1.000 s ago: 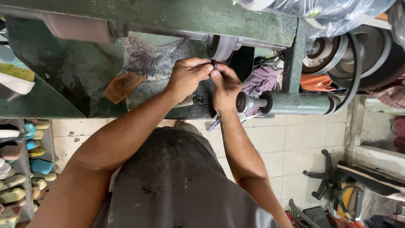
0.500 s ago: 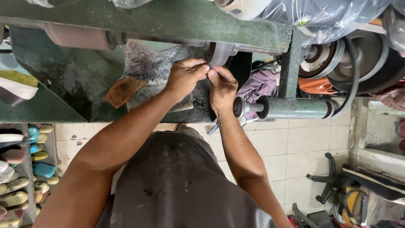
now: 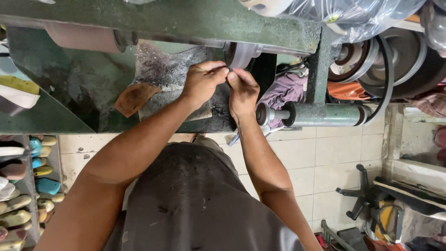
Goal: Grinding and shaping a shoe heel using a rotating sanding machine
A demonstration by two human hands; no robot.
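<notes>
Here, in the head view, the person's left hand [image 3: 203,83] and right hand [image 3: 242,90] meet fingertip to fingertip right at the rim of a pale grey grinding wheel [image 3: 240,55], which sits under the green machine frame [image 3: 186,21]. Both hands are pinched shut on something very small between them; it may be a thin dark piece, but the fingers hide nearly all of it and its kind cannot be told. It is held just below the wheel, touching or almost touching it.

As for packages, a clear plastic bag [image 3: 353,16] bulges over the top right corner of the frame, with a small yellow-and-white label patch on it, too small to make out. A brown leather-like scrap [image 3: 134,98] lies on the dusty dark shelf [image 3: 162,74] to the left of the hands. A pinkish sanding drum [image 3: 83,37] runs along the upper left, its left end cut off by the picture's edge. At right, a green shaft housing [image 3: 320,115] points toward the right wrist, with a black drive belt [image 3: 385,79] looping round pulleys behind it. Purple cloth [image 3: 285,90] is bunched behind the shaft. Rows of coloured shoe lasts [image 3: 28,186] line the lower left edge, only partly in view. The person's grey shirt [image 3: 190,204] fills the bottom centre and hides the floor beneath.
</notes>
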